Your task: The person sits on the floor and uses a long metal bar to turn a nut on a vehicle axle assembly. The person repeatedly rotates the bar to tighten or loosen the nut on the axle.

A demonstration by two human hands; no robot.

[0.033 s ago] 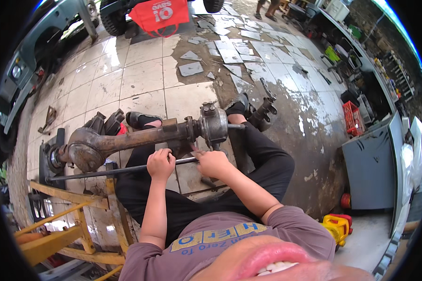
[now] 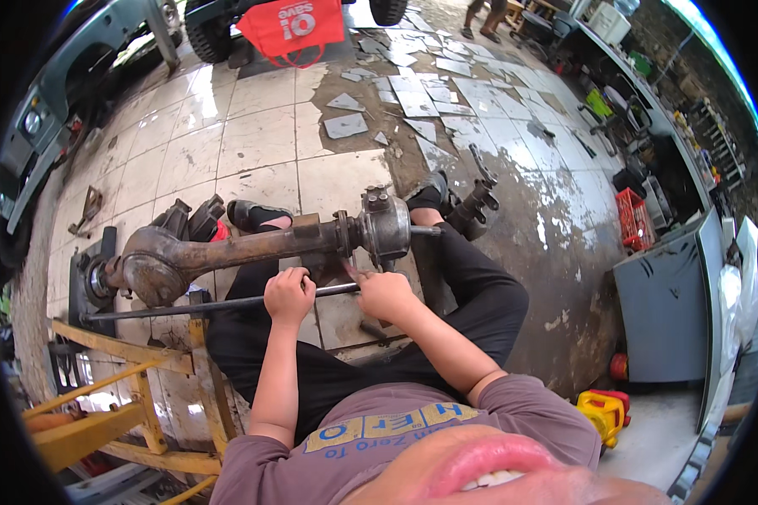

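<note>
A long dark metal rod [image 2: 185,309] lies across my lap, its bright end by my right hand. My left hand [image 2: 289,295] is closed round the rod over my thigh. At the bright end, my right hand [image 2: 385,296] is closed on the rod, and a thin reddish-brown piece shows beside its fingers, too small to name. Just beyond both hands, a rusty axle housing [image 2: 253,247] lies crosswise, with a round bulge at its left and a grey steel knuckle [image 2: 384,227] at its right.
A yellow metal frame [image 2: 156,362] stands close at my left. Dark metal parts [image 2: 192,220] lie behind the axle, and another one [image 2: 477,202] beyond my right foot. Broken tiles [image 2: 413,97] cover the far floor. A grey cabinet [image 2: 665,303] stands at right.
My right hand has slid slightly to the right along the rod, baring a little more of it. My left hand stays in place.
</note>
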